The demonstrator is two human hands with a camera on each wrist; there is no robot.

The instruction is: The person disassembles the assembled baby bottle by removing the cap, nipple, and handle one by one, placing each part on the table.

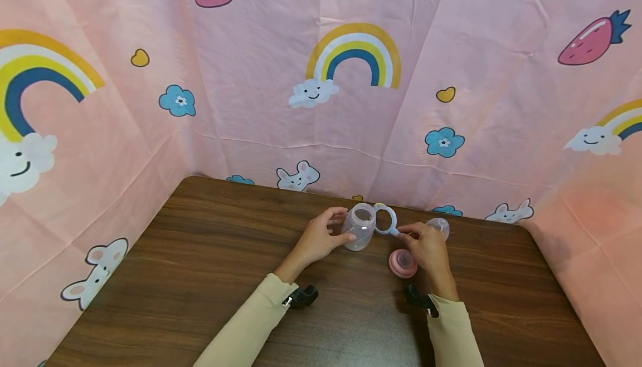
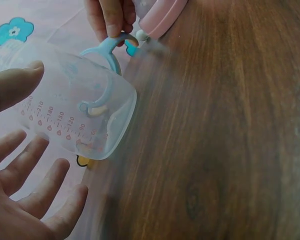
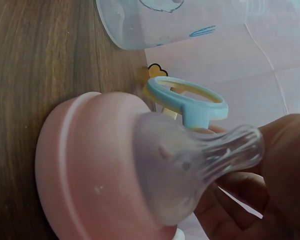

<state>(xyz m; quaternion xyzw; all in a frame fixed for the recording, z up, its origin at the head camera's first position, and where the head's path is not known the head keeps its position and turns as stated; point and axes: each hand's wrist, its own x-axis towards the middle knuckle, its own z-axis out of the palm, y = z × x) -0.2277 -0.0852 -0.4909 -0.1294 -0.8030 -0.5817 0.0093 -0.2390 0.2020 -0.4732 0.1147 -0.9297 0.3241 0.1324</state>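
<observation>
A clear baby bottle (image 1: 359, 228) without a top stands upright on the table, with printed measuring marks (image 2: 60, 122) on its side. My left hand (image 1: 321, 235) is around its left side, the thumb at the wall and the other fingers (image 2: 50, 185) spread loosely. Just right of the bottle, my right hand (image 1: 427, 247) pinches one end of a light blue bottle handle ring (image 1: 386, 219), raised on edge. Below that hand sits a pink collar (image 1: 401, 267) with a clear nipple (image 3: 175, 165) pointing up. A clear dome cap (image 1: 440, 225) stands behind the right hand, partly hidden by it.
The brown wooden table (image 1: 215, 255) ends close behind the bottle, at a pink printed cloth (image 1: 251, 105) that hangs around the back and sides. Both wrists carry dark straps with small devices (image 1: 304, 297).
</observation>
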